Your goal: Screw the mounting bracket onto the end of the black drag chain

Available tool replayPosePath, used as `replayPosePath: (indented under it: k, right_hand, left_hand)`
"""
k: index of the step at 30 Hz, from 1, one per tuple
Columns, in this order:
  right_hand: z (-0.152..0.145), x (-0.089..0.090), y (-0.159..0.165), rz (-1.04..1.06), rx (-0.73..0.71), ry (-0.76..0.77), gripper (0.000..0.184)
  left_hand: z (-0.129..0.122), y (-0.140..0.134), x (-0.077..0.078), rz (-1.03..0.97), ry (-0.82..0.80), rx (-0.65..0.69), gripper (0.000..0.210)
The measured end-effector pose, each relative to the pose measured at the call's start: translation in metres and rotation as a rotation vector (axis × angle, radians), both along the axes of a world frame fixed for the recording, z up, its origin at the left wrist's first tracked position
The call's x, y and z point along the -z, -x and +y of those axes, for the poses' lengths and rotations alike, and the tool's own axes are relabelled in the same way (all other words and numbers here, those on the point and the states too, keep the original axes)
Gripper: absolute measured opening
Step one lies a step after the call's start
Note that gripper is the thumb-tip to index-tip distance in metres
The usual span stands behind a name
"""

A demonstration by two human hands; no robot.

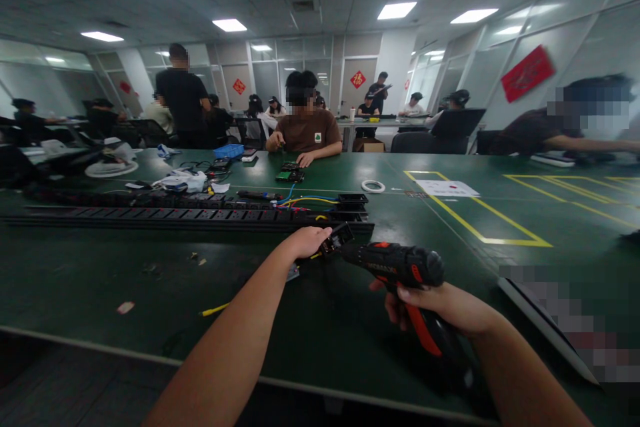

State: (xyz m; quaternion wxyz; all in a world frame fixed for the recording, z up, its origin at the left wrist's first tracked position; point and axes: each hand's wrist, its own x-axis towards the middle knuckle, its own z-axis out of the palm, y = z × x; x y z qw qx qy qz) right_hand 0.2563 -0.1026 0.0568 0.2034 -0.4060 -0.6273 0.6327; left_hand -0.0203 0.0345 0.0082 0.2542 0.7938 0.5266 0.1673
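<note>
My right hand is wrapped round the grip of a black and orange cordless drill, whose nose points left. Between the fingers of my left hand is a small black rectangular socket module, tilted above the table. The drill's tip is close to this module; whether they touch I cannot tell. Just behind my left hand lies a long black power strip with a row of sockets, and blue and yellow wires come out near its right end. A yellow wire end shows beside my left forearm.
On the green table are a white ring-shaped roll, a paper sheet, yellow tape outlines and a blue basket. Across the table a person in a brown shirt handles circuit boards. A flat panel lies at right.
</note>
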Motion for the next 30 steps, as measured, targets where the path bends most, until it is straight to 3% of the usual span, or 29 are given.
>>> replayPosePath:
  k: [7,17,30]
  right_hand:
    - [-0.004,0.011,0.001,0.166,-0.111,0.1,0.066]
    - [-0.001,0.021,-0.004,0.251,-0.043,0.164,0.062]
    - [0.004,-0.001,-0.002,-0.003,0.098,-0.004,0.047]
  left_hand:
    - [-0.001,0.0,-0.001,0.002,0.005,-0.015,0.07]
    - [0.001,0.0,0.001,0.006,0.005,-0.025,0.07]
    - [0.0,0.0,0.0,0.002,0.022,-0.021,0.07]
